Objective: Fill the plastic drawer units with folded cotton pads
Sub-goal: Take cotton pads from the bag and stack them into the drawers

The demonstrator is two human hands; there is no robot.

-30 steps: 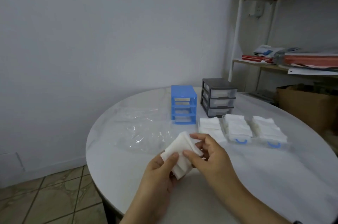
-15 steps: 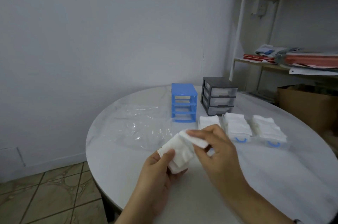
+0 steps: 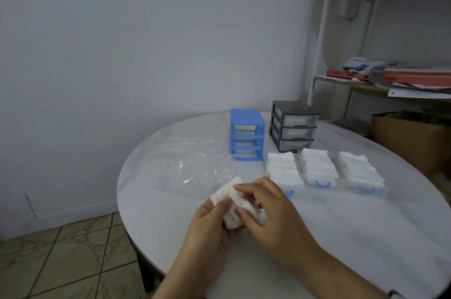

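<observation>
Resting above the near part of the round white table [image 3: 317,237], a small stack of white cotton pads [image 3: 230,203] sits between both hands. The left hand [image 3: 210,228] grips the stack from below, thumb curled over its near face; the right hand [image 3: 271,210] pinches the top pad with fingertips and thumb. Farther back lie three pulled-out drawers [image 3: 322,171] heaped with folded pads, side by side. Behind them stand the empty blue drawer frame [image 3: 247,135] and the dark drawer unit [image 3: 292,125]. A crumpled clear plastic bag [image 3: 185,166] lies to the left.
</observation>
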